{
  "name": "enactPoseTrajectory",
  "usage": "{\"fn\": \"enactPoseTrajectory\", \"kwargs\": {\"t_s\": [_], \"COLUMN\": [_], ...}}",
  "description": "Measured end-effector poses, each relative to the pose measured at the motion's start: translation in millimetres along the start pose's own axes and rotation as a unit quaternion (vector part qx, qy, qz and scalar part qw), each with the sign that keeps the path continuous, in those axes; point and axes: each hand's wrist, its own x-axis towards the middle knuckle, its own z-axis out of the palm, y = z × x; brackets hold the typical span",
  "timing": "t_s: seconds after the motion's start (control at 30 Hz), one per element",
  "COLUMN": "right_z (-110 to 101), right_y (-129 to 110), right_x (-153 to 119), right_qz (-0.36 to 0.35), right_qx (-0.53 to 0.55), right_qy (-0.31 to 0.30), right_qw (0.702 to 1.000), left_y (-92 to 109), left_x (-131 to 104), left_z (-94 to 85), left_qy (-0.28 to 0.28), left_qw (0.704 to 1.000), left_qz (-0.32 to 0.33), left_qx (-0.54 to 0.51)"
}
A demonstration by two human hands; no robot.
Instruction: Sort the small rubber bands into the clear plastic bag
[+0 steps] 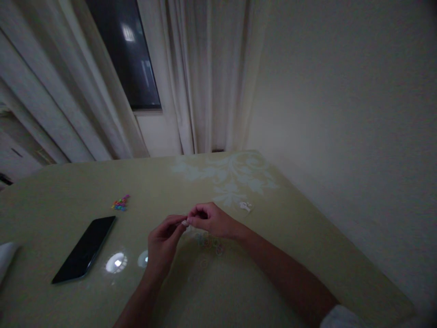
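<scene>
My left hand (163, 240) is closed in a pinch, its thumb and fingertips on a small white piece (185, 223). Facing it, my right hand (213, 219) pinches at the same spot, fingertips against the white piece. The piece is too small and too covered by fingers to tell its kind. Just below the right hand, several thin coloured rings (208, 241), like small elastic bands, lie loose on the table. Beyond the right hand, a small white item (246, 207) rests on the tabletop.
A black-screened phone or tablet (85, 249) lies left of my hands, with a small pile of bright coloured pieces (120, 203) behind it. Something white (7, 256) shows at the left edge. The glossy table (273, 291) meets a wall on the right; curtains (205, 82) hang behind.
</scene>
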Motion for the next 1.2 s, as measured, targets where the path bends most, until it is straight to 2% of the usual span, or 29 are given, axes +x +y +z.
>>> {"fn": "enactPoseTrajectory", "kwargs": {"t_s": [0.07, 0.13, 0.2, 0.27, 0.33, 0.47, 0.6, 0.7, 0.8, 0.87, 0.93, 1.0, 1.1, 1.2], "right_z": [-6, -15, -26, -33, -35, -26, -18, -20, -32, -42, -47, -48, -40, -33], "right_y": [1, 3, 7, 12, 16, 21, 21, 17, 8, 0, -7, -11, -10, -7], "right_x": [1, 0, -2, -5, -7, -9, -9, -9, -9, -9, -9, -9, -8, -7], "right_qz": [-0.008, -0.005, 0.033, 0.084, 0.118, 0.125, 0.113, 0.115, 0.109, 0.086, 0.055, 0.03, 0.016, 0.02], "right_qx": [-0.055, -0.182, -0.336, -0.431, -0.464, -0.496, -0.51, -0.511, -0.493, -0.433, -0.329, -0.227, -0.144, -0.128], "right_qy": [0.015, 0.029, 0.014, -0.028, -0.067, -0.08, -0.093, -0.118, -0.102, -0.071, -0.051, -0.044, -0.054, -0.063], "right_qw": [0.998, 0.983, 0.941, 0.898, 0.875, 0.855, 0.848, 0.844, 0.857, 0.895, 0.941, 0.972, 0.988, 0.99], "left_y": [1, 1, 1, 0, 0, 1, 1, -2, -4, -3, -2, -1, -1, -4], "left_x": [0, -1, -2, -2, -2, -2, -2, -2, -2, -2, -2, -3, -3, -4], "left_z": [1.0, 1.6, 1.9, 1.9, 2.0, 1.7, 0.5, -0.7, -1.9, -2.4, -2.5, -1.9, 0.0, 1.9], "left_qy": [0.012, 0.027, 0.042, 0.048, 0.045, 0.034, 0.028, 0.021, 0.009, -0.004, -0.026, -0.051, -0.063, -0.061], "left_qw": [1.0, 0.999, 0.998, 0.997, 0.997, 0.998, 0.998, 0.998, 0.999, 0.999, 0.998, 0.996, 0.996, 0.998], "left_qz": [-0.018, -0.04, -0.052, -0.056, -0.06, -0.059, -0.047, -0.043, -0.037, -0.036, -0.042, -0.049, -0.039, -0.006], "left_qx": [-0.008, -0.011, -0.009, -0.01, -0.007, 0.007, 0.021, 0.027, 0.016, 0.017, 0.036, 0.055, 0.05, 0.031]}}
